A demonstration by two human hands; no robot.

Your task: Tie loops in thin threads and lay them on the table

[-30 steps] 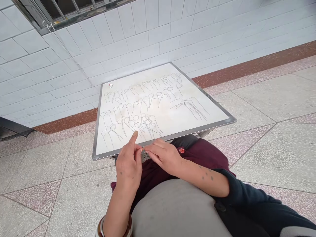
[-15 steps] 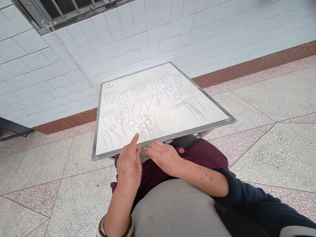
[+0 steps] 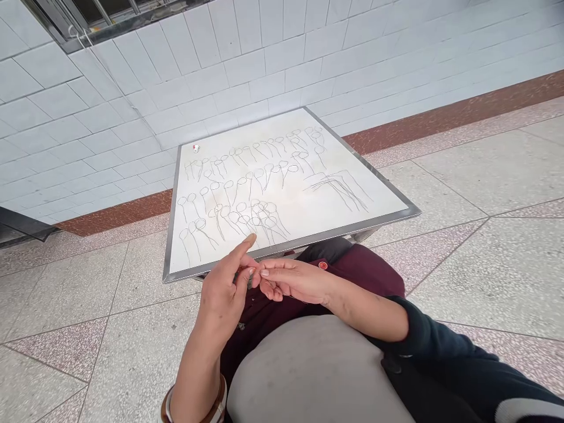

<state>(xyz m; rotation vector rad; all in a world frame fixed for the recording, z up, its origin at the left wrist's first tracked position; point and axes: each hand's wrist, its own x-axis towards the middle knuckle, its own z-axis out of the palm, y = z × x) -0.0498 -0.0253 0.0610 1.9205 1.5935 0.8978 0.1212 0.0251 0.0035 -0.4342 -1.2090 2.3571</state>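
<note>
r hand [image 3: 300, 279] rolled thumb-up, tips now at l hand [image 3: 222, 288].

Set beside a wall [image 3: 374, 53] of white tiles, footed by a reddish-brown skirting [image 3: 388, 135]. Pierced at upper left by a window [image 3: 110, 12] with metal bars, a thin white cord [image 3: 133, 108] trailing below. Floored in pale speckled slabs [image 3: 506, 264] and pinkish strips [image 3: 449, 247]. Furnished with a white table [image 3: 295, 205], grey-edged, near the wall. Evenly lit.

White tabletop [image 3: 299, 217], grey rim [image 3: 352, 230], dark strands [image 3: 337, 187], maroon cloth [image 3: 365, 270], speckled floor [image 3: 150, 341]
</note>
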